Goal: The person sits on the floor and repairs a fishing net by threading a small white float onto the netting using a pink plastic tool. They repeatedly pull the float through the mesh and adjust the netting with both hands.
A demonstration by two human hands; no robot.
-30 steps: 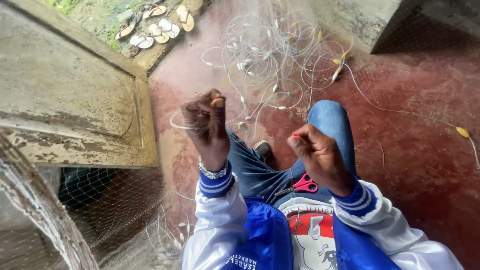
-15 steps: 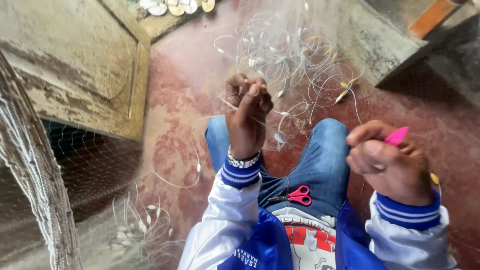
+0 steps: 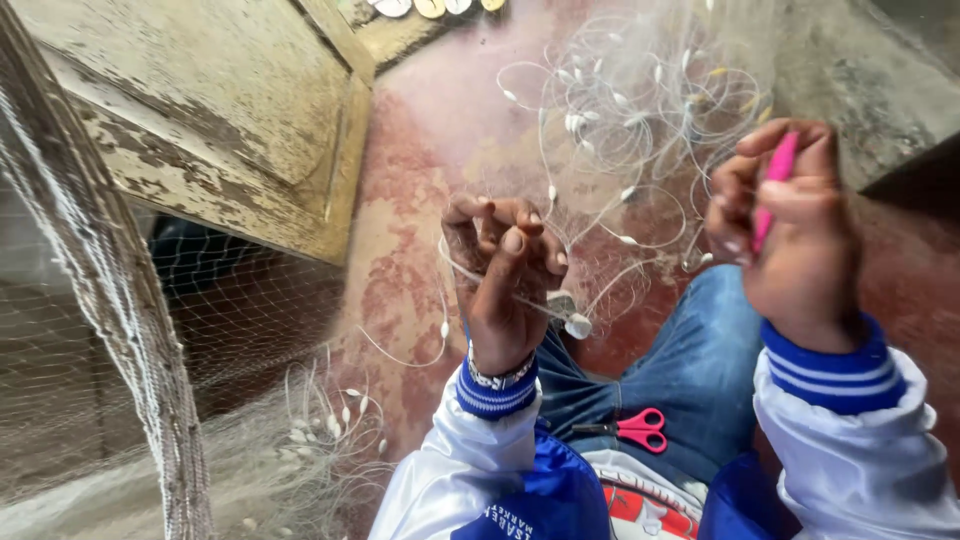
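1. Along the left edge a bunched fishing net [image 3: 120, 330] hangs in a thick rope-like band from top to bottom, its fine mesh spreading over the lower left corner; beside it a weathered wooden door [image 3: 220, 120] with flaking paint closes off the upper left.
2. Between door and knees lies a worn red floor [image 3: 410, 260], the one open stretch – though a loose heap of net line with small white floats [image 3: 620, 110] covers its upper middle.
3. At the right, a grey concrete wall [image 3: 860, 70] runs down to a dark gap, leaving little room on that side.
4. Low in the middle, the person's blue jeans [image 3: 690, 370] take up the space between the sleeves, with pink-handled scissors [image 3: 630, 428] resting on the lap just above the blue and white jacket [image 3: 520, 490].
5. Left hand [image 3: 505, 280]: raised over the knee, fingers curled shut on a strand of pale line [image 3: 600, 285] that runs on toward the heap; a white float [image 3: 578, 325] hangs just beside the hand's lower edge. A beaded bracelet [image 3: 498, 378] sits at the wrist.
6. Right hand [image 3: 790, 230]: held higher and well apart from the left, fingers and thumb closed around a slim pink netting needle [image 3: 775, 185] – its tip pokes up between the fingertips.
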